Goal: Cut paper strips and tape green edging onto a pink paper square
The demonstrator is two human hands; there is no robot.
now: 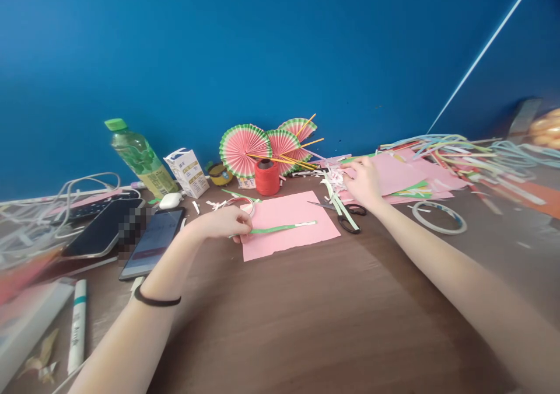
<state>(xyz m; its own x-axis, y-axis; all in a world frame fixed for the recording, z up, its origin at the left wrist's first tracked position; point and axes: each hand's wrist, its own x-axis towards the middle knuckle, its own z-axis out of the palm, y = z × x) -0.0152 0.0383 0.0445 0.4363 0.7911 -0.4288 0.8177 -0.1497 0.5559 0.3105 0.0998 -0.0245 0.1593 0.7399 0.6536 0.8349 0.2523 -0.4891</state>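
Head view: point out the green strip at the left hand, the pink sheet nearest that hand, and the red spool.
Green strip [280,229]: head view, on its green middle stretch.
Pink sheet [289,211]: head view, on its bare upper middle.
Red spool [267,181]: head view, on its red side.

a narrow green strip [275,229], whitish near one end, extends over a pink sheet [284,210].

Two hands [224,222] [364,179], at least three paper fans [240,149], one bottle [144,157], one carton [190,173]
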